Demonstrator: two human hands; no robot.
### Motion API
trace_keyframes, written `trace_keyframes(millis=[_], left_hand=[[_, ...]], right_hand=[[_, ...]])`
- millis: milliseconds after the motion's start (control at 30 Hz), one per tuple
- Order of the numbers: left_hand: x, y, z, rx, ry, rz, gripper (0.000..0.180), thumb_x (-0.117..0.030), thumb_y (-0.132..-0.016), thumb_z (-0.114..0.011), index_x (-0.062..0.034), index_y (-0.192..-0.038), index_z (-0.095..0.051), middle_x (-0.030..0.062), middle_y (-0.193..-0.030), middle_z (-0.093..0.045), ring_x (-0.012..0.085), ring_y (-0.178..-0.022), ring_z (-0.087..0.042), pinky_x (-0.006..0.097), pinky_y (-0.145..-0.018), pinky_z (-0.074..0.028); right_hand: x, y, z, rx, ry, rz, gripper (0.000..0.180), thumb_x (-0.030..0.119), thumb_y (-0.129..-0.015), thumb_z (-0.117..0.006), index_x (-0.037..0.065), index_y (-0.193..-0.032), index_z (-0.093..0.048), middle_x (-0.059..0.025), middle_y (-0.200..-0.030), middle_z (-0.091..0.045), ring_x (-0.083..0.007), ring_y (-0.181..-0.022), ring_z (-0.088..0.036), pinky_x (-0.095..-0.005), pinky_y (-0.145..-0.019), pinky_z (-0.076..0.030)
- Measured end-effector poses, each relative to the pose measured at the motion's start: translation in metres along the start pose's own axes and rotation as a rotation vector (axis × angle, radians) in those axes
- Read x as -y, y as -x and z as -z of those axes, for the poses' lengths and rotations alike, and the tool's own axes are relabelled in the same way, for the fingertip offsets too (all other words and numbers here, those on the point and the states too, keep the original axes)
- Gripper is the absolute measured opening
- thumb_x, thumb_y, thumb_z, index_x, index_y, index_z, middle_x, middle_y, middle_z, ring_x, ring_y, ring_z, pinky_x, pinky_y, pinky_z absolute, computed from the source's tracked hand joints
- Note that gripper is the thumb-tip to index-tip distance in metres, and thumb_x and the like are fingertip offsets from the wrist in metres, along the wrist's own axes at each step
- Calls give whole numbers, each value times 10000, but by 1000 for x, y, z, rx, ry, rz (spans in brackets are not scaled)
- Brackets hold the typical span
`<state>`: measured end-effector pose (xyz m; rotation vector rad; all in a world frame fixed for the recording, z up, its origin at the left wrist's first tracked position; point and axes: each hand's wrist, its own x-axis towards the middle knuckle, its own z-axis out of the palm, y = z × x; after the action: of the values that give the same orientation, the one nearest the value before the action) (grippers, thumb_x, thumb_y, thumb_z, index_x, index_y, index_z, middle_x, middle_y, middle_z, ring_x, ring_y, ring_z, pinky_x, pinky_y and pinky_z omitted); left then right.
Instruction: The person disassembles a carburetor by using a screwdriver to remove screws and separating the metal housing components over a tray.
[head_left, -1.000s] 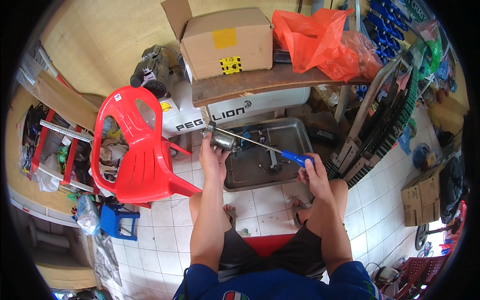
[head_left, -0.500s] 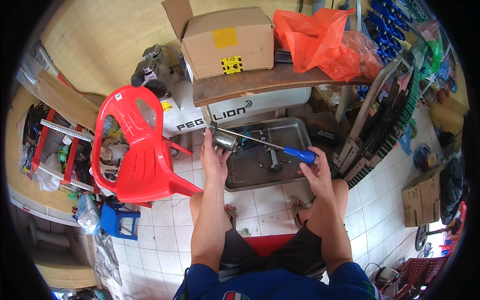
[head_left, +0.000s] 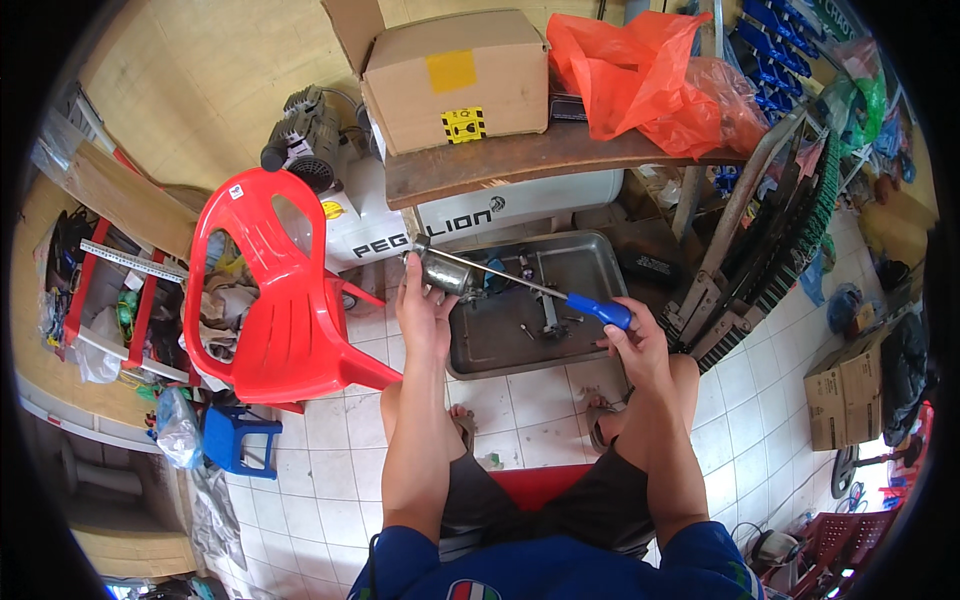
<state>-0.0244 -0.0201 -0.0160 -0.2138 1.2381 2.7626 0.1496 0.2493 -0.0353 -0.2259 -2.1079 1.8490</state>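
Note:
In my left hand (head_left: 425,318) is a metal cylindrical part (head_left: 446,272), with a collar at its upper left end; it is held tilted above the tray's left side. My right hand (head_left: 638,340) is wrapped round the blue handle of a long screwdriver (head_left: 598,310). The screwdriver's shaft runs up and left across the tray, and its tip meets the collar end of the metal part. Below lies a dark metal tray (head_left: 500,362) on the floor, holding a metal fitting (head_left: 550,318) and a few small loose pieces.
A red plastic chair (head_left: 285,335) stands to the left, a blue stool (head_left: 238,440) behind it. Beyond the tray lies a white tank (head_left: 470,215) under a wooden shelf (head_left: 560,160) bearing a cardboard box (head_left: 455,75) and an orange bag (head_left: 640,90). Metal frames (head_left: 735,260) lean at right.
Both hands, the metal part and the screwdriver keep nearly the same pose, with only slight shifts. The view has shifted slightly.

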Motion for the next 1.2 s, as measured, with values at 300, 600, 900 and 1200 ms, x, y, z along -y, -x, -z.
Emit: trace_keyframes(millis=[300,600,900,1200], left_hand=[[-3,3,-3,5,-33,-20,574,-459,-932,-699,-25,-1262,-516,81,-1129,-629,216,-1010,-643,431,-866,-555],[-1,0,-2,2,-28,-16,575,-444,-929,-708,-20,-1262,-511,85,-1121,-634,213,-983,-657,435,-853,-567],[-2,2,-3,0,-34,-28,570,-436,-929,-710,-18,-1260,-512,89,-1112,-639,214,-980,-666,430,-840,-579],[4,-1,1,-45,-43,-44,676,-372,-899,-765,-9,-1369,-441,77,-1128,-636,180,-979,-666,381,-767,-589]], right_hand=[[1,1,0,3,-50,-26,412,114,-997,-600,-37,-1356,-467,-76,-937,-617,-99,-652,-556,-329,-707,-598],[-6,1,2,-19,-113,-98,427,163,-987,-641,-35,-1339,-503,-89,-963,-634,-107,-654,-581,-305,-682,-596],[-9,0,3,-8,-133,-97,417,172,-999,-620,-41,-1337,-501,-83,-942,-617,-108,-639,-574,-323,-679,-600],[-3,-8,4,-156,-496,-140,431,318,-1022,-585,-34,-1264,-527,-123,-941,-648,-243,-829,-672,-412,-774,-612]])
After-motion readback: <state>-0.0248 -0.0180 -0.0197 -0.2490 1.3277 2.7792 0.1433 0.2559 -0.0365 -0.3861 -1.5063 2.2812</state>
